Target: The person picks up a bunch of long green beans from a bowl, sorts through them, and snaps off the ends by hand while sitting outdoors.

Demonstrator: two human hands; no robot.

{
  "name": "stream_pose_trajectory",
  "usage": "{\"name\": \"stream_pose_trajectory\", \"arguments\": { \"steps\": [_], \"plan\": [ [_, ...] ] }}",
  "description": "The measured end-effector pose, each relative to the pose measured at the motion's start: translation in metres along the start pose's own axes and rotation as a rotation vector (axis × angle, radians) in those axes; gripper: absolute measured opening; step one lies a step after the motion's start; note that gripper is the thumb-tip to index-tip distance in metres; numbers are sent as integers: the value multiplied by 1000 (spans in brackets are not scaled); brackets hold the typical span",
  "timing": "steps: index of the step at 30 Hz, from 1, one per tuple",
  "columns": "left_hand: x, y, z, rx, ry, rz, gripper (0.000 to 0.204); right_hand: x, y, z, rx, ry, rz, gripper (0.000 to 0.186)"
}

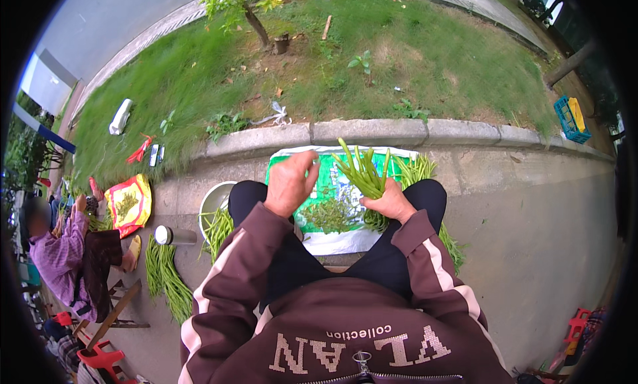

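Observation:
My right hand is wrapped round a bunch of long green beans, whose ends fan up and away from me. Level with it, my left hand is raised with its fingers curled in. Whatever those fingers pinch, if anything, is hidden. Under both hands a green and white plastic sack lies spread between my knees, with a heap of small green trimmings on it. More long beans rest at the sack's far right corner.
By my left knee stands a pale basin with beans hanging over it. A bottle and a long bundle of beans lie further left. A co-worker sits near a red and yellow bag. A stone kerb borders the grass.

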State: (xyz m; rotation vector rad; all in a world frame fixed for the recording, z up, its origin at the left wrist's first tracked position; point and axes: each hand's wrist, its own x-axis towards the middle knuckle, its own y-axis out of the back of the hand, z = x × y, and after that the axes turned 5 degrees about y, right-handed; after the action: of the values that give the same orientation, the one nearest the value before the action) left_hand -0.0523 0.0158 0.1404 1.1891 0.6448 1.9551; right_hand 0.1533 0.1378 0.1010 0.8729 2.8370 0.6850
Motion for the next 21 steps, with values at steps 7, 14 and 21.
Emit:
{"name": "stream_pose_trajectory", "arguments": {
  "steps": [7,14,21],
  "plan": [
    [52,29,16,200,-432,-155,29,3,-11,18,123,-4,-53,19],
    [50,37,-3,280,-376,-443,20,0,-8,14,139,-26,-76,18],
    [46,45,-7,57,-357,-427,14,-2,-8,22,136,24,-74,17]
  ]
}}
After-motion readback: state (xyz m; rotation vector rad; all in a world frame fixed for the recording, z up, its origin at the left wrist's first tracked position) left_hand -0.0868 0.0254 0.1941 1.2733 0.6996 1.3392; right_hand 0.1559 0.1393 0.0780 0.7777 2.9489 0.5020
